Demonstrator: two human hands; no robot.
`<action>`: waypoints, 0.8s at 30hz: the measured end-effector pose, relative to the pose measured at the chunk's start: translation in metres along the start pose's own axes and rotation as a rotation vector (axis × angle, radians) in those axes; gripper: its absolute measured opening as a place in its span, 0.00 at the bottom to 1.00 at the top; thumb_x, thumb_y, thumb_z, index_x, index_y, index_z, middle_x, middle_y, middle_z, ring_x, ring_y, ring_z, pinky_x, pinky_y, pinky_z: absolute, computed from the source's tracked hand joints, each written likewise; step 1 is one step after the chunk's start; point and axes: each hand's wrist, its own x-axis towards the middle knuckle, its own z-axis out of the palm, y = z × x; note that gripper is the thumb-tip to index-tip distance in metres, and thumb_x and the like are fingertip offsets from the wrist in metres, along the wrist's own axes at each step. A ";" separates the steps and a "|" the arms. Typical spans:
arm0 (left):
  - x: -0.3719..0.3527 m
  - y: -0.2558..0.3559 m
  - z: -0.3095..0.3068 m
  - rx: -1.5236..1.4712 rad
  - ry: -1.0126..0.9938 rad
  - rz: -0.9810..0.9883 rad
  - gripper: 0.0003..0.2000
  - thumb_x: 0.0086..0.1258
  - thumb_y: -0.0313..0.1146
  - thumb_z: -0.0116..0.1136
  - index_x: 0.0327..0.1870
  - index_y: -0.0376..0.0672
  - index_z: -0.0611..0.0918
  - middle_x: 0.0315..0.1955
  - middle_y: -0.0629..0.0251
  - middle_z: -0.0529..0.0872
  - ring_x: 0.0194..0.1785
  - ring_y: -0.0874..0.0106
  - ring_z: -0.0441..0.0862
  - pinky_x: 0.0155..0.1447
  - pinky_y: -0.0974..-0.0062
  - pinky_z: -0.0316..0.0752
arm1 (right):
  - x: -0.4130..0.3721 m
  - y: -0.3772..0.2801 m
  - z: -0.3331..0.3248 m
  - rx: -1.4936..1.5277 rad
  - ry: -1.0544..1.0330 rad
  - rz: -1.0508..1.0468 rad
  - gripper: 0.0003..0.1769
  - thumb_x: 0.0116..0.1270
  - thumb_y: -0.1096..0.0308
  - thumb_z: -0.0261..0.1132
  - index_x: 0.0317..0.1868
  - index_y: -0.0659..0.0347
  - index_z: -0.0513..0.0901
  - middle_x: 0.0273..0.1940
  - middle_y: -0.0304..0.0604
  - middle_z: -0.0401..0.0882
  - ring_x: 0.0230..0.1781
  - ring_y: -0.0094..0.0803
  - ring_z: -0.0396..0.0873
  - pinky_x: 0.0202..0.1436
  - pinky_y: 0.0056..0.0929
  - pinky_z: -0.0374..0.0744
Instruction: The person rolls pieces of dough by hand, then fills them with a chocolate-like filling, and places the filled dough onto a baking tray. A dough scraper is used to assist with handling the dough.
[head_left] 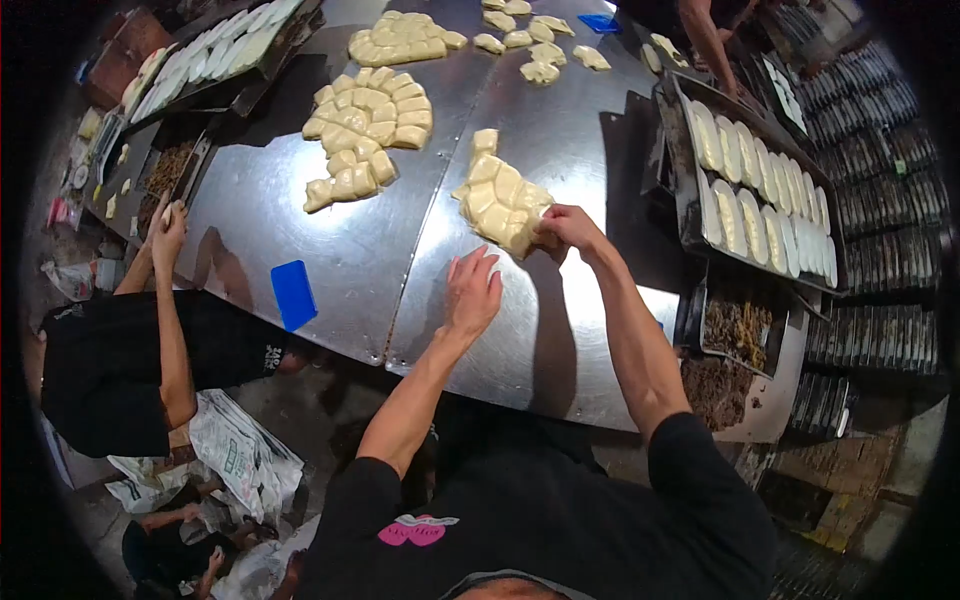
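A cluster of pale yellow dough pieces [498,205] lies before me on the metal table, its pieces pressed against each other. At the cluster's right edge, my right hand [570,228] is closed, thumb and fingers pinching a piece of dough that they partly hide. My left hand [472,297] hovers just below the near edge of the cluster, fingers apart and slightly bent, with nothing seen in it. Farther left on the table sit two larger clusters of cut dough, a nearer one [370,115] and a farther one [400,40].
Right of me stands a tray [686,175] of long filled dough pieces, with a bin of brown shredded filling [738,330] below. A blue scraper [293,295] lies at left. Co-workers' hands [168,225] show at left and an arm [708,45] at the far right. Stacked trays [870,235] line the right.
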 end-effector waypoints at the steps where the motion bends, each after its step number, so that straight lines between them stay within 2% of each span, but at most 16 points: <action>1: 0.004 -0.003 0.005 0.148 0.022 0.092 0.18 0.64 0.27 0.56 0.57 0.38 0.77 0.59 0.53 0.76 0.66 0.57 0.70 0.70 0.49 0.59 | 0.001 0.005 0.007 -0.005 -0.009 -0.001 0.10 0.56 0.68 0.70 0.31 0.65 0.80 0.27 0.37 0.78 0.24 0.23 0.74 0.27 0.23 0.73; 3: 0.016 -0.001 0.015 0.210 0.054 0.155 0.20 0.65 0.27 0.55 0.59 0.39 0.76 0.63 0.53 0.72 0.69 0.58 0.67 0.72 0.45 0.53 | -0.003 0.016 0.019 0.413 0.113 -0.044 0.16 0.56 0.70 0.71 0.42 0.66 0.76 0.33 0.38 0.78 0.28 0.23 0.74 0.33 0.21 0.75; 4: 0.021 0.001 0.020 0.273 0.081 0.231 0.21 0.65 0.27 0.54 0.60 0.39 0.74 0.66 0.53 0.69 0.71 0.59 0.64 0.73 0.41 0.46 | -0.002 0.020 0.026 0.417 0.108 -0.038 0.16 0.56 0.70 0.71 0.42 0.66 0.76 0.33 0.38 0.78 0.28 0.23 0.74 0.33 0.21 0.75; 6: 0.029 -0.001 0.031 0.349 0.027 0.287 0.24 0.67 0.30 0.53 0.65 0.39 0.70 0.68 0.54 0.66 0.73 0.59 0.60 0.73 0.37 0.41 | 0.001 0.030 0.035 0.340 0.378 -0.095 0.20 0.57 0.73 0.72 0.46 0.67 0.72 0.35 0.42 0.78 0.29 0.25 0.76 0.33 0.22 0.76; 7: 0.032 -0.002 0.038 0.470 -0.031 0.347 0.25 0.68 0.33 0.52 0.67 0.39 0.68 0.69 0.55 0.65 0.74 0.59 0.59 0.72 0.35 0.40 | -0.003 0.036 0.032 0.555 0.376 -0.067 0.19 0.54 0.74 0.72 0.43 0.66 0.74 0.32 0.41 0.78 0.27 0.27 0.77 0.27 0.25 0.77; 10: 0.034 0.001 0.042 0.597 -0.152 0.404 0.29 0.71 0.40 0.50 0.71 0.40 0.64 0.72 0.57 0.61 0.75 0.59 0.55 0.71 0.31 0.38 | -0.048 0.058 -0.012 0.948 0.281 0.023 0.15 0.58 0.79 0.65 0.46 0.67 0.74 0.37 0.49 0.81 0.37 0.36 0.82 0.41 0.34 0.83; 12: 0.032 0.006 0.042 0.584 -0.170 0.355 0.30 0.71 0.42 0.50 0.71 0.41 0.63 0.72 0.57 0.61 0.76 0.58 0.54 0.71 0.31 0.37 | -0.095 0.093 -0.058 1.223 0.355 -0.069 0.12 0.62 0.78 0.62 0.47 0.66 0.74 0.41 0.48 0.80 0.38 0.38 0.83 0.40 0.36 0.84; 14: 0.036 0.027 0.039 0.579 -0.187 0.358 0.29 0.70 0.42 0.52 0.70 0.39 0.66 0.71 0.52 0.61 0.75 0.57 0.55 0.70 0.30 0.35 | -0.169 0.077 -0.096 0.957 0.528 -0.104 0.11 0.64 0.75 0.60 0.47 0.63 0.74 0.43 0.46 0.80 0.39 0.37 0.83 0.40 0.36 0.84; 16: 0.033 0.067 0.038 0.599 -0.417 0.113 0.27 0.69 0.41 0.54 0.67 0.37 0.70 0.70 0.46 0.62 0.74 0.54 0.59 0.72 0.34 0.39 | -0.207 0.088 -0.113 0.735 0.433 -0.058 0.11 0.64 0.77 0.56 0.47 0.61 0.76 0.43 0.46 0.80 0.46 0.36 0.82 0.46 0.36 0.84; 17: 0.026 0.068 0.056 0.315 -0.347 0.253 0.27 0.68 0.42 0.57 0.64 0.36 0.72 0.67 0.42 0.64 0.70 0.49 0.64 0.74 0.44 0.47 | -0.209 0.102 -0.110 0.510 0.325 -0.021 0.11 0.63 0.79 0.57 0.46 0.60 0.76 0.44 0.45 0.79 0.46 0.34 0.81 0.46 0.33 0.83; 18: 0.020 0.084 0.074 0.074 -0.392 0.260 0.28 0.69 0.45 0.57 0.66 0.37 0.71 0.67 0.45 0.67 0.69 0.52 0.67 0.72 0.57 0.59 | -0.217 0.091 -0.100 0.228 0.142 -0.028 0.15 0.60 0.80 0.60 0.48 0.62 0.77 0.44 0.43 0.79 0.43 0.31 0.81 0.44 0.31 0.83; 19: 0.015 0.114 0.071 -0.297 -0.567 0.070 0.28 0.71 0.44 0.56 0.67 0.37 0.70 0.67 0.48 0.67 0.68 0.58 0.67 0.69 0.62 0.62 | -0.219 0.087 -0.083 0.121 0.115 -0.126 0.19 0.59 0.80 0.63 0.52 0.63 0.77 0.42 0.41 0.78 0.40 0.30 0.80 0.43 0.27 0.81; 20: 0.010 0.142 0.065 -0.662 -0.728 -0.136 0.27 0.73 0.43 0.55 0.68 0.38 0.69 0.67 0.51 0.67 0.68 0.63 0.67 0.67 0.66 0.66 | -0.224 0.071 -0.075 -0.449 0.226 -0.534 0.20 0.59 0.79 0.66 0.54 0.65 0.77 0.42 0.40 0.77 0.41 0.29 0.80 0.43 0.26 0.81; 21: 0.001 0.132 0.086 -0.962 -0.793 -0.166 0.21 0.76 0.37 0.52 0.65 0.37 0.73 0.62 0.58 0.74 0.63 0.72 0.70 0.61 0.73 0.70 | -0.230 0.049 -0.067 -0.329 0.290 -0.379 0.20 0.60 0.77 0.67 0.53 0.65 0.77 0.42 0.40 0.77 0.42 0.29 0.80 0.44 0.27 0.81; 22: 0.000 0.135 0.083 -0.956 -0.802 -0.160 0.21 0.76 0.37 0.52 0.65 0.37 0.73 0.62 0.58 0.74 0.63 0.72 0.70 0.61 0.73 0.70 | -0.233 0.035 -0.061 -0.206 0.347 -0.229 0.19 0.60 0.76 0.68 0.53 0.66 0.78 0.42 0.41 0.78 0.42 0.28 0.80 0.44 0.27 0.81; 24: 0.001 0.145 0.068 -0.898 -0.557 -0.155 0.15 0.76 0.32 0.51 0.58 0.36 0.79 0.51 0.63 0.81 0.54 0.75 0.76 0.59 0.76 0.72 | -0.229 0.028 -0.060 0.348 0.397 -0.288 0.23 0.59 0.69 0.71 0.55 0.64 0.78 0.44 0.39 0.82 0.40 0.27 0.81 0.43 0.27 0.81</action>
